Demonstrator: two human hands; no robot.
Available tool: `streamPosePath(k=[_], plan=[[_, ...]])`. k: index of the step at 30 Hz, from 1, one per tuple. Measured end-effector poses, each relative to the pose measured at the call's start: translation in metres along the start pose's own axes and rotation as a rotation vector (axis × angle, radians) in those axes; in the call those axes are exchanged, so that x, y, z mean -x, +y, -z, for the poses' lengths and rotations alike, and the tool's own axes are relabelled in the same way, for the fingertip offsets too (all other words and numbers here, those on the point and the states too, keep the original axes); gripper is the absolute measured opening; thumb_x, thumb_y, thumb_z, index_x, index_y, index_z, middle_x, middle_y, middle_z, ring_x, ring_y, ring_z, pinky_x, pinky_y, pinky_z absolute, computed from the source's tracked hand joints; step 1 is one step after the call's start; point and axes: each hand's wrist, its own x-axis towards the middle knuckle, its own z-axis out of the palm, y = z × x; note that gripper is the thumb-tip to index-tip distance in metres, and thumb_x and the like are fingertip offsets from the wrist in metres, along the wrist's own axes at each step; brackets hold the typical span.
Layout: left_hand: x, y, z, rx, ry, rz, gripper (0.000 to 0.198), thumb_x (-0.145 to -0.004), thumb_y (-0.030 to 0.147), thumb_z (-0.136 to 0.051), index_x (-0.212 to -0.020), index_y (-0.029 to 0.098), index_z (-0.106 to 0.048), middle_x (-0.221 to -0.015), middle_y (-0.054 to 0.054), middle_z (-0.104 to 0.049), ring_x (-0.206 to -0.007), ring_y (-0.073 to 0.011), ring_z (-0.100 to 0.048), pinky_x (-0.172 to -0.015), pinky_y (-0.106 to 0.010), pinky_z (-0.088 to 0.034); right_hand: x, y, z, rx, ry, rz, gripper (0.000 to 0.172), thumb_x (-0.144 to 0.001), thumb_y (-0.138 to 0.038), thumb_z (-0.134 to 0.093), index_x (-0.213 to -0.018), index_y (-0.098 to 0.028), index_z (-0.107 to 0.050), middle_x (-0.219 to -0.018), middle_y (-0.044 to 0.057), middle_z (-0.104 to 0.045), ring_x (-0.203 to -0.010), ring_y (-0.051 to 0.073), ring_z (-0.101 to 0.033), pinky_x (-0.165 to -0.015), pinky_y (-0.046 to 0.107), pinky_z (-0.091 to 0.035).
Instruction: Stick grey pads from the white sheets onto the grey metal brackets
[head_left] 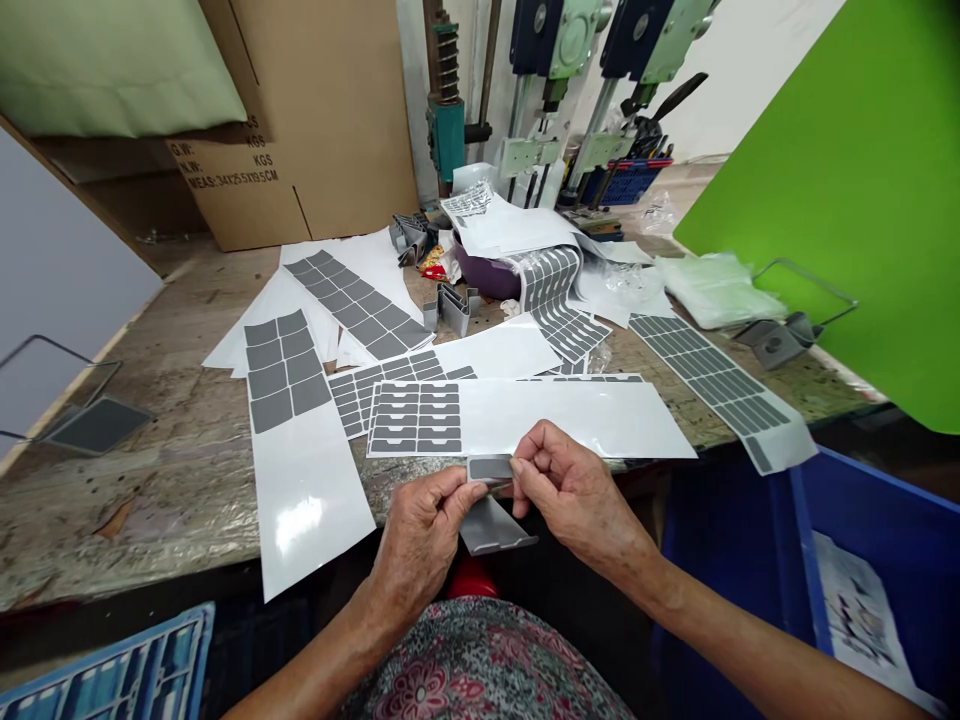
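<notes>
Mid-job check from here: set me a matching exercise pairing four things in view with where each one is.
Things:
1. Gray label
2. Purple bowl
3. Blue crate
4. Cardboard box

Places:
A. Below the bench, front right
B. Behind the bench, back left
C. Between the left hand and right hand
D. Partly under white sheets

Pairs: 1-C, 2-D, 3-A, 4-B

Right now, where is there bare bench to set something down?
The worn wooden bench lies bare left of the long white sheet of grey labels. It's crowded at the back, around the purple bowl and grey metal brackets.
</notes>
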Motion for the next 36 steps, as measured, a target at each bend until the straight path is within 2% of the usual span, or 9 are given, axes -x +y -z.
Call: streamPosePath(k=[8, 17, 24, 32, 36], plan=[[0.001, 0.0, 0.001, -0.049, 0.037, -0.02, 0.028, -0.092, 0.033, -0.055, -0.074, 0.018, -0.071, -0.065, 0.0, -0.063, -0.058, -0.0122, -0.053, -0.056, -0.021, -0.039, 0.0, -0.007, -0.003, 0.14, 0.034, 0.05, 0.01, -0.089, -0.021, -0.051, -0.08, -0.022, -0.048, -0.054, -0.005, -0.059, -0.047, 0.011, -0.057, -0.051, 0.022, -0.044], [0.001, 0.001, 0.004, -0.04, 0.024, -0.014, 0.031, -0.092, 0.034, -0.054, -0.07, 0.017, -0.069, -0.066, 0.0, -0.064, -0.06, -0.0125, -0.053, -0.058, -0.021, -0.041, -0.002, -0.005, -0.005, 0.163, 0.029, 0.08, 0.009, -0.089, -0.02, -0.048, -0.081, -0.022, -0.046, -0.054, -0.005, -0.059, -0.047, 0.012, -0.057, -0.051, 0.022, -0.044], [0.002, 0.0, 0.005, 0.018, 0.044, 0.007, 0.027, -0.09, 0.035, -0.059, -0.073, 0.019, -0.072, -0.067, -0.001, -0.065, -0.061, -0.014, -0.053, -0.057, -0.022, -0.039, -0.002, -0.003, -0.003, 0.432, 0.067, 0.246, 0.009, -0.088, -0.018, -0.049, -0.081, -0.023, -0.048, -0.059, -0.004, -0.054, -0.05, 0.012, -0.053, -0.052, 0.024, -0.039], [0.003, -0.002, 0.008, -0.025, 0.016, 0.037, 0.026, -0.092, 0.035, -0.055, -0.08, 0.018, -0.071, -0.069, -0.001, -0.063, -0.062, -0.0133, -0.051, -0.059, -0.022, -0.038, -0.007, -0.007, -0.006, 0.393, 0.0, 0.138, 0.011, -0.084, -0.016, -0.049, -0.077, -0.024, -0.046, -0.051, -0.006, -0.054, -0.046, 0.012, -0.051, -0.048, 0.023, -0.036], [0.004, -0.003, 0.009, -0.052, 0.014, 0.02, 0.028, -0.093, 0.035, -0.054, -0.074, 0.017, -0.066, -0.064, 0.001, -0.054, -0.06, -0.0117, -0.045, -0.057, -0.022, -0.035, -0.01, -0.005, -0.007, 0.345, -0.014, 0.106, 0.011, -0.083, -0.016, -0.049, -0.075, -0.023, -0.047, -0.05, -0.006, -0.055, -0.046, 0.013, -0.053, -0.049, 0.023, -0.037]])
